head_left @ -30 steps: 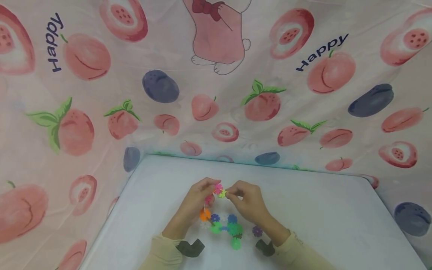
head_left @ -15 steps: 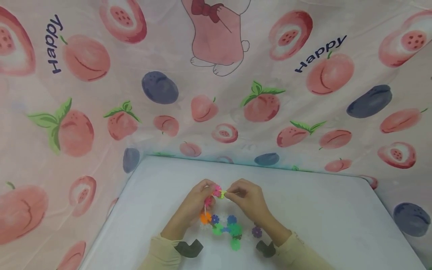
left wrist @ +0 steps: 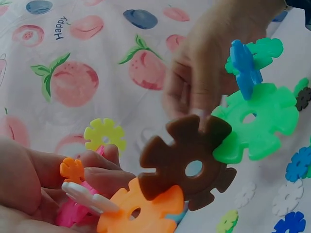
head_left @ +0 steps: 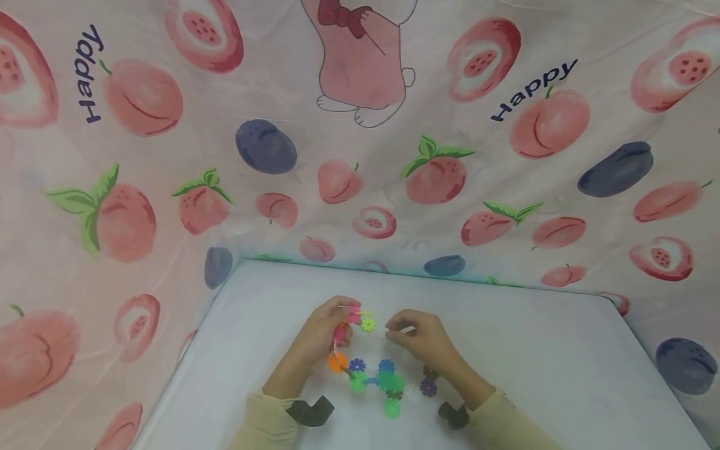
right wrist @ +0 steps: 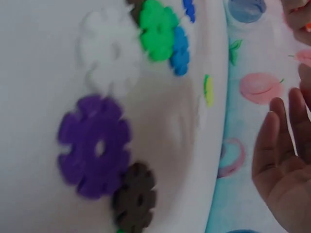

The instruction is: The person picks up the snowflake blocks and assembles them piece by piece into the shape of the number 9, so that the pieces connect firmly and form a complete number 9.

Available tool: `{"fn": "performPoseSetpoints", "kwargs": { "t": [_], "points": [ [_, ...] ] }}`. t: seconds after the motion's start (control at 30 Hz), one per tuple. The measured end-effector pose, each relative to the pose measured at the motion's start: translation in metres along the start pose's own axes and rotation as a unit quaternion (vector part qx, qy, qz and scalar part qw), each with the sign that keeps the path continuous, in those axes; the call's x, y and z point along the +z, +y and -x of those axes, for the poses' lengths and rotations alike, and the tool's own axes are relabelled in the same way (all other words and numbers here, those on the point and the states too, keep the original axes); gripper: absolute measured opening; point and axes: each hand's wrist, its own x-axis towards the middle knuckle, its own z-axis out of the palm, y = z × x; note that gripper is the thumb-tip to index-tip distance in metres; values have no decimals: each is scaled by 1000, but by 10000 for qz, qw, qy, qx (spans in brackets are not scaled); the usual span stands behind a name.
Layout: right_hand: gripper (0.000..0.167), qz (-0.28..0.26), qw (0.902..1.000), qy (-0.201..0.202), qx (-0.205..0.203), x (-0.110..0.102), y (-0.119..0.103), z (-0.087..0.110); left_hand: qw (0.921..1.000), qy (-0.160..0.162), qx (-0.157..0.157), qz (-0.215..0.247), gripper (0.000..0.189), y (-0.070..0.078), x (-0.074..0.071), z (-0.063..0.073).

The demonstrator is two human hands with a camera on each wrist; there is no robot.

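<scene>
Near the middle of the table, my left hand holds a chain of slotted plastic flower discs, its fingers curled about the pink disc. A yellow disc is at the chain's upper end. From the hand, the chain runs down through a white disc, an orange disc, a brown disc and a green disc. My right hand is in the air to the right, apart from the yellow disc, fingers loosely bent. A pale spot at its fingertips is too small to make out.
Loose discs lie on the white table: a purple disc, a dark brown disc and a white disc among them. Behind and beside the table hangs a fruit-print cloth. Dark bands are at both wrists.
My right hand has let go of the yellow disc and moved right and slightly down. My left hand has shifted a little left with the chain, and the yellow disc stays on it.
</scene>
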Motion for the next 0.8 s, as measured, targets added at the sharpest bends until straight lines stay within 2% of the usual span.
{"fn": "performPoseSetpoints", "kwargs": {
  "t": [0.13,0.27,0.37,0.57,0.8],
  "points": [
    [12,481,9960,-742,-81,3,16,-3,9999,103,-93,-14,30,1,-2,0],
    [17,968,9850,-1424,-95,9,29,-5,9998,124,-112,137,29,0,-3,-1],
    [23,1249,9758,-1792,19,14,31,-6,9997,131,-98,195,27,0,-3,-2],
    [20,1622,9675,-1940,-8,19,29,-7,9995,165,-98,269,24,-1,-3,-3],
    [21,1633,9682,-1890,-169,20,31,-8,9992,203,-99,345,24,-1,-2,-2]
  ]
}}
